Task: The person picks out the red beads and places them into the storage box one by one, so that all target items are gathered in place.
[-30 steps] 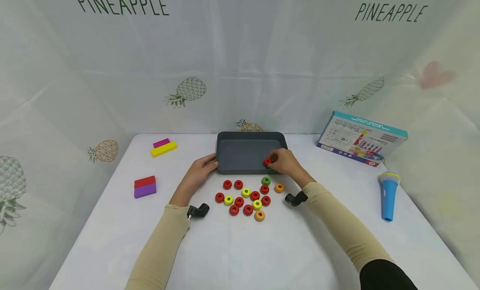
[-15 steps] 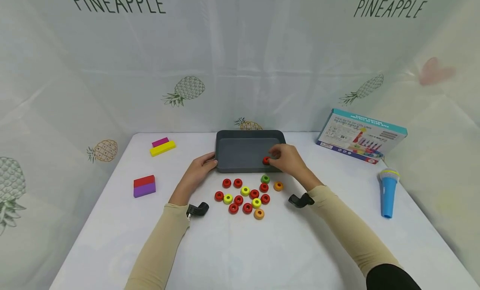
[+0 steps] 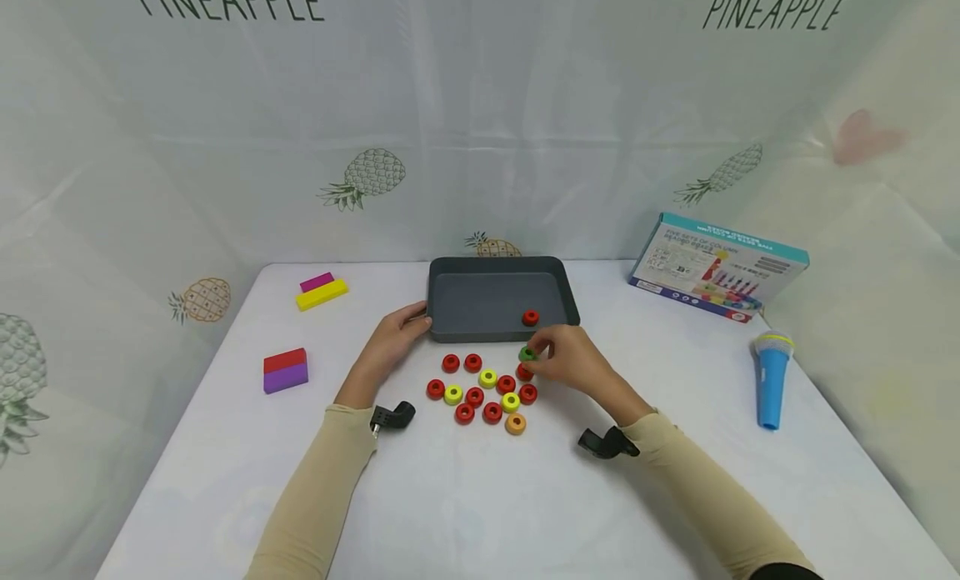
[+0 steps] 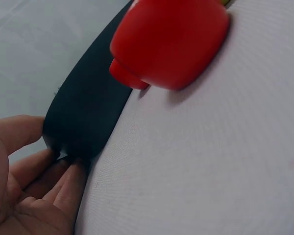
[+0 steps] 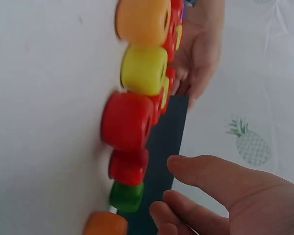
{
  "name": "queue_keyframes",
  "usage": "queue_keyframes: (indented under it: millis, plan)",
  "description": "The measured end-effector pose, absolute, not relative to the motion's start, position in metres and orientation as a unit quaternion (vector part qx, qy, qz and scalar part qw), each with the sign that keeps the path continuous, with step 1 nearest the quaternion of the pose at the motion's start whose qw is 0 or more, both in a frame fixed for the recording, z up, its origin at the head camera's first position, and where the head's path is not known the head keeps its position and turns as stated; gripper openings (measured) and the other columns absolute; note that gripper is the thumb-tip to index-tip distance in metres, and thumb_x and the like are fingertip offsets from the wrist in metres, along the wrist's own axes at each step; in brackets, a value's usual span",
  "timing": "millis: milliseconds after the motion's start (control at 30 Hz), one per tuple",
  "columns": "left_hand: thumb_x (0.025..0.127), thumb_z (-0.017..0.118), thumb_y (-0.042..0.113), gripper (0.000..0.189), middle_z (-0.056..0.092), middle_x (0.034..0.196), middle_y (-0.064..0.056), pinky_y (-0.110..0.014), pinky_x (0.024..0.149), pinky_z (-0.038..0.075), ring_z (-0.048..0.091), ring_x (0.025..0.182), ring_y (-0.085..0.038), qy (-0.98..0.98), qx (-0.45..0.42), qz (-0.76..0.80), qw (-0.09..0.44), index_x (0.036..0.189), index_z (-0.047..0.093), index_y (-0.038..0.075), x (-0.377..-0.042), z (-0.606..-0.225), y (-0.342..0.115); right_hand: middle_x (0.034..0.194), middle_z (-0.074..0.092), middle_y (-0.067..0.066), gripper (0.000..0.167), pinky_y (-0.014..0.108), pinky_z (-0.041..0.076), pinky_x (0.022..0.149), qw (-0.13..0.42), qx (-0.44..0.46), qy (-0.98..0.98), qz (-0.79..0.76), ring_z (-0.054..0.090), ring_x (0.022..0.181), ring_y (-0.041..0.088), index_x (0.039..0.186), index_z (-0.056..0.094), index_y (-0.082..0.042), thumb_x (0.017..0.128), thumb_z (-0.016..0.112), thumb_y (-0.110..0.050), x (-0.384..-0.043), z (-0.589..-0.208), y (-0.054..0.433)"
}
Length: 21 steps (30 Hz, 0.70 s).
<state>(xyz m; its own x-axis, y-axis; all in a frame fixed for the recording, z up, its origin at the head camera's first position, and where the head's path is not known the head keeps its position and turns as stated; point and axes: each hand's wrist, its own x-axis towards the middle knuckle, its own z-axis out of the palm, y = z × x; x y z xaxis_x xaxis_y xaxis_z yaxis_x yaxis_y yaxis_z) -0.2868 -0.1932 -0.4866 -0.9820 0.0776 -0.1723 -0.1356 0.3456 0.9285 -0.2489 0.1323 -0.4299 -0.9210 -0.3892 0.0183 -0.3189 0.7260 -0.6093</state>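
Note:
In the head view my left hand (image 3: 392,338) holds the left edge of a dark grey tray (image 3: 487,337), thumb at the rim and fingers low against its side. One red bead (image 3: 531,317) lies inside the tray near the front right. Just in front of the tray, my right hand (image 3: 572,359) reaches over a green bead (image 3: 527,353), thumb and index finger on either side. The right wrist view shows those fingertips (image 5: 179,166) apart from the green bead (image 5: 127,197), which sits on the table. An orange bead (image 5: 106,224) beside it is hidden by the hand in the head view.
Several red beads (image 3: 475,397), yellow beads (image 3: 488,378) and an orange bead (image 3: 515,423) are scattered before the tray. Coloured blocks (image 3: 286,370) lie at left. A box (image 3: 720,267) and a blue toy microphone (image 3: 772,380) are at right.
My right hand has let go of the red bead inside the tray and moved towards me, over the tray's front edge, to the green bead. The left hand stays at the tray.

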Motion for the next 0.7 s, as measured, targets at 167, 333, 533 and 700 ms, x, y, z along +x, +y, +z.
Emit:
queue_keyframes:
  millis: [167, 333, 533, 700]
  plan:
    - [0.101, 0.059, 0.039, 0.057, 0.045, 0.159, -0.002, -0.049, 0.125, 0.028, 0.037, 0.151, -0.024, 0.813, -0.020, 0.574, 0.095, 0.154, 0.044, 0.027, -0.288, -0.486, -0.194, 0.092, 0.073, 0.003, 0.023, 0.027, 0.052, 0.062, 0.059, -0.189, 0.929, -0.311, 0.058, 0.074, 0.014, 0.098, 0.078, -0.010, 0.080, 0.086, -0.022, -0.242, -0.438, 0.133]
    - [0.101, 0.060, 0.039, 0.058, 0.044, 0.159, -0.002, -0.048, 0.125, 0.029, 0.036, 0.151, -0.025, 0.813, -0.020, 0.573, 0.096, 0.154, 0.044, 0.026, -0.288, -0.483, -0.195, 0.089, 0.073, 0.001, 0.022, 0.025, 0.054, 0.063, 0.062, -0.190, 0.930, -0.308, 0.060, 0.074, 0.013, 0.098, 0.078, -0.010, 0.081, 0.085, -0.021, -0.240, -0.444, 0.133]
    - [0.101, 0.060, 0.039, 0.057, 0.046, 0.158, -0.003, -0.049, 0.125, 0.030, 0.038, 0.150, -0.025, 0.812, -0.022, 0.576, 0.094, 0.154, 0.044, 0.026, -0.287, -0.482, -0.195, 0.089, 0.073, 0.002, 0.021, 0.025, 0.054, 0.063, 0.053, -0.188, 0.928, -0.318, 0.061, 0.073, 0.013, 0.096, 0.076, -0.010, 0.080, 0.086, -0.018, -0.240, -0.448, 0.131]
    - [0.101, 0.059, 0.037, 0.057, 0.046, 0.158, -0.003, -0.048, 0.124, 0.030, 0.040, 0.148, -0.025, 0.809, -0.020, 0.580, 0.099, 0.154, 0.044, 0.026, -0.287, -0.485, -0.194, 0.090, 0.074, 0.002, 0.021, 0.025, 0.054, 0.064, 0.055, -0.179, 0.929, -0.320, 0.061, 0.074, 0.013, 0.096, 0.076, -0.010, 0.080, 0.086, -0.019, -0.239, -0.451, 0.131]
